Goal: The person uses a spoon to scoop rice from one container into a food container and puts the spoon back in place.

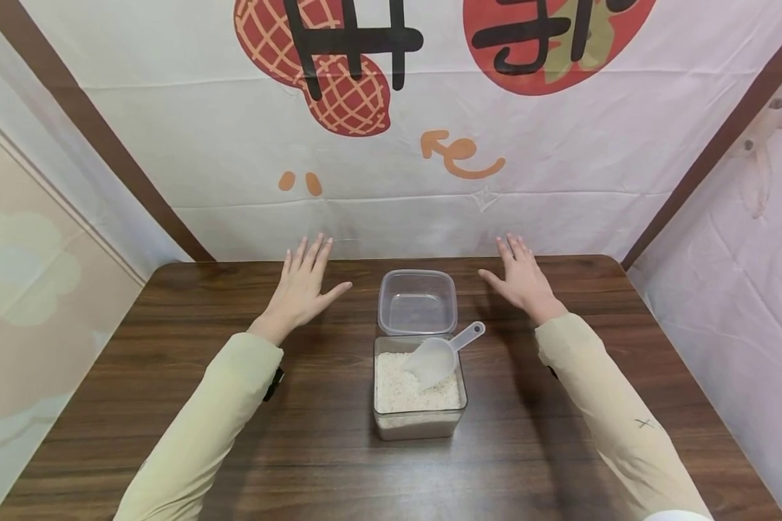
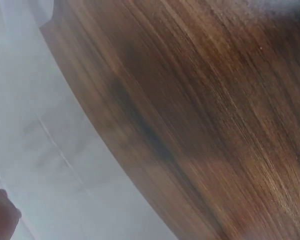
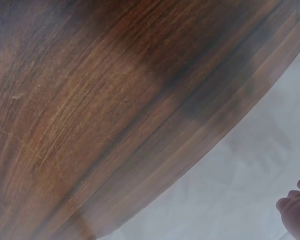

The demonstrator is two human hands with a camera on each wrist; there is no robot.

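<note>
In the head view my left hand [image 1: 298, 291] is held out over the far left of the table, fingers straight and thumb spread, holding nothing. My right hand [image 1: 523, 282] reaches out likewise on the far right, fingers extended, nothing in it. Between them sits a clear square tub [image 1: 419, 427] of white rice [image 1: 397, 387]. A translucent scoop [image 1: 433, 360] lies in the rice, its handle leaning over the back right rim. Right behind the tub is an empty clear plastic container [image 1: 417, 318]. Each wrist view catches only some fingertips at a lower corner.
The dark wood table [image 1: 319, 463] ends at a far edge, just in front of a white printed cloth [image 1: 391, 224]. More cloth hangs at the left [image 1: 39, 289] and the right [image 1: 723, 268]. A dark strap [image 1: 274, 383] shows at the left wrist.
</note>
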